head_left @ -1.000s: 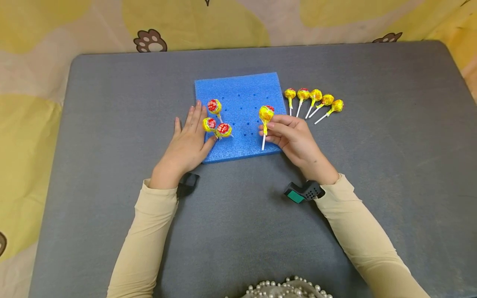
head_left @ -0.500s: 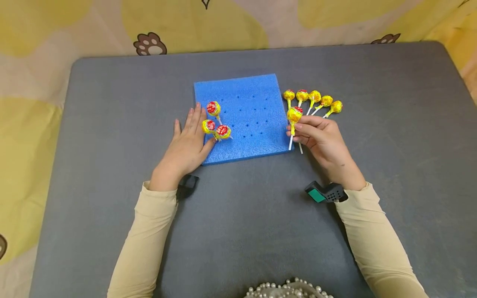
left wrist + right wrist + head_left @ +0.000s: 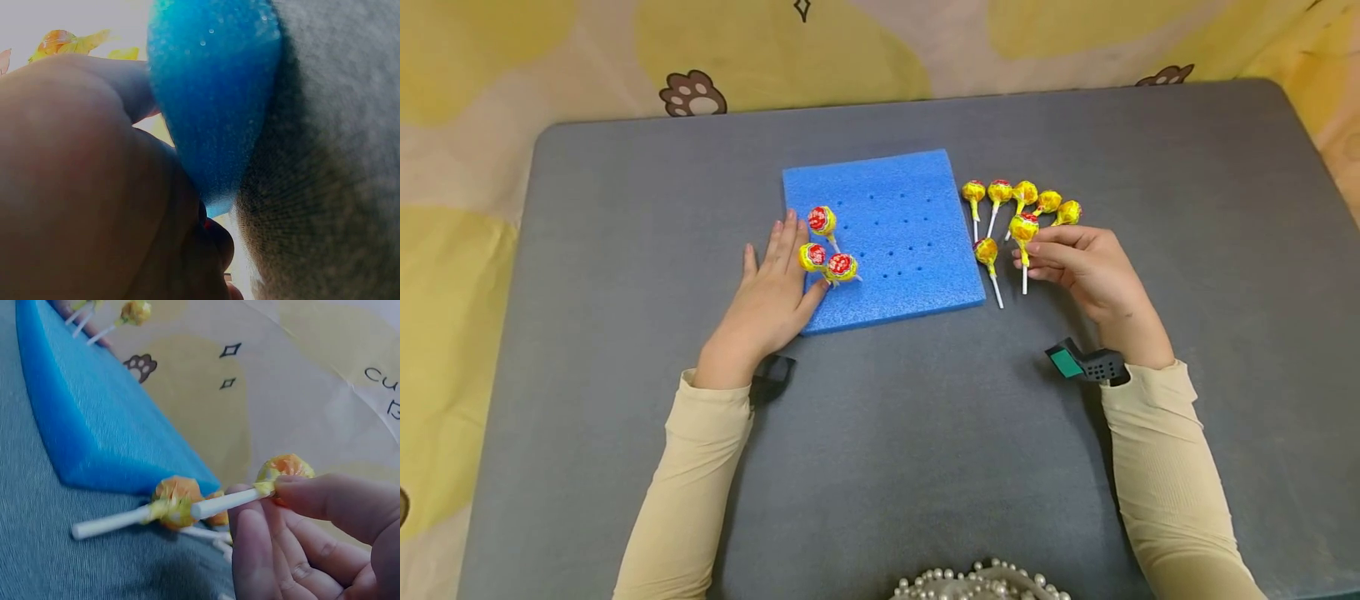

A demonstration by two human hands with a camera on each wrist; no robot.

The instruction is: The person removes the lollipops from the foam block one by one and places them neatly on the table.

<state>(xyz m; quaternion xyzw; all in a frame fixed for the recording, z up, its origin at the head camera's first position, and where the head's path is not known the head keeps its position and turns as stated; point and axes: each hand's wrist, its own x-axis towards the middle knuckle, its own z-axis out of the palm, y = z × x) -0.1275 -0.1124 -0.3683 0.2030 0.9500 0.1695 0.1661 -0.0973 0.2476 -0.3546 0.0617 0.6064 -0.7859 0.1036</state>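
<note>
My left hand [image 3: 767, 300] lies flat with straight fingers along the left edge of a blue foam board [image 3: 895, 292], its thumb at the near left corner. Three yellow-and-red lollipops stand in the board beside it, one of them the near lollipop [image 3: 841, 267]. To the right of the board, my right hand [image 3: 1097, 271] pinches a lollipop [image 3: 1024, 227] between thumb and fingers just below its wrapped head, the stick pointing down. Against the board's right edge lies a loose lollipop [image 3: 986, 250], also seen in the right wrist view as a lollipop [image 3: 177, 503] beside the held one.
Several more lollipops, such as the leftmost lollipop [image 3: 973, 191], lie in a fanned row right of the board. Small holes dot the foam. A grey table [image 3: 880, 450] lies under everything, with a patterned cloth [image 3: 820, 50] behind it.
My right hand has moved right, off the board, with the lollipop in its pinch. A lollipop beside the board's right edge, earlier hidden by the hand, now shows. My left hand stays put.
</note>
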